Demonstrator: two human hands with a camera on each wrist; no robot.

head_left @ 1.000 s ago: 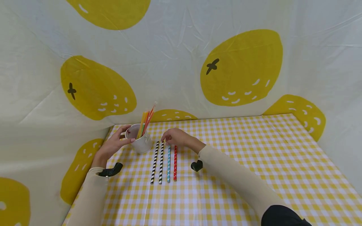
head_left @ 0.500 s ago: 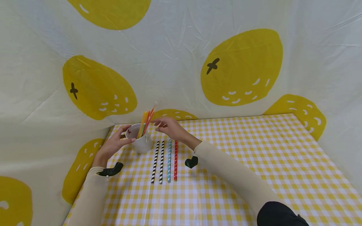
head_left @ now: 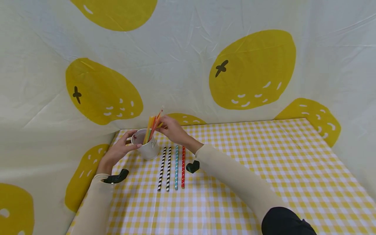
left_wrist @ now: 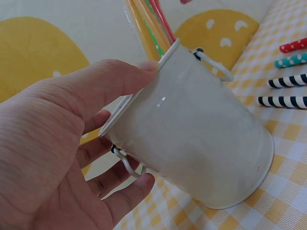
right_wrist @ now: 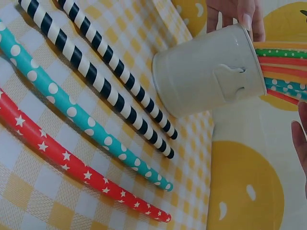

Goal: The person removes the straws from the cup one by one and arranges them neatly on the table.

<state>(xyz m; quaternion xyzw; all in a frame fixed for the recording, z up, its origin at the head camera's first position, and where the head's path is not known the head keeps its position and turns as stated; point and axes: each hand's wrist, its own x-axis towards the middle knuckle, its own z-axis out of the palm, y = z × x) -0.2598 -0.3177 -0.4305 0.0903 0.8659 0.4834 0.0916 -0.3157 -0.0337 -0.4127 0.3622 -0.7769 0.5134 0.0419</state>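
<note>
A white metal pail (head_left: 150, 151) with small wire handles holds a bunch of coloured drinking straws (head_left: 151, 127), some plain and some dotted. My left hand (head_left: 119, 148) grips its rim, thumb on the near edge and fingers round the side, as the left wrist view (left_wrist: 72, 124) also shows. At the straws' upper right is my right hand (head_left: 174, 131), its fingertips right beside them and a gap between thumb and forefinger. Laid out in a row on the cloth are two black-and-white striped straws (right_wrist: 103, 88), a teal dotted straw (right_wrist: 72, 111) and a red straw with white stars (right_wrist: 67, 156).
A yellow-and-white checked tablecloth (head_left: 235, 156) covers the table. Behind it hangs a pale curtain (head_left: 176, 65) printed with big yellow fruits, close to the pail and the table's back edge. Each wrist wears a dark camera.
My right hand has left the top ends of the laid-out straws and moved up and left to the straws in the pail. The left hand stays on the rim.
</note>
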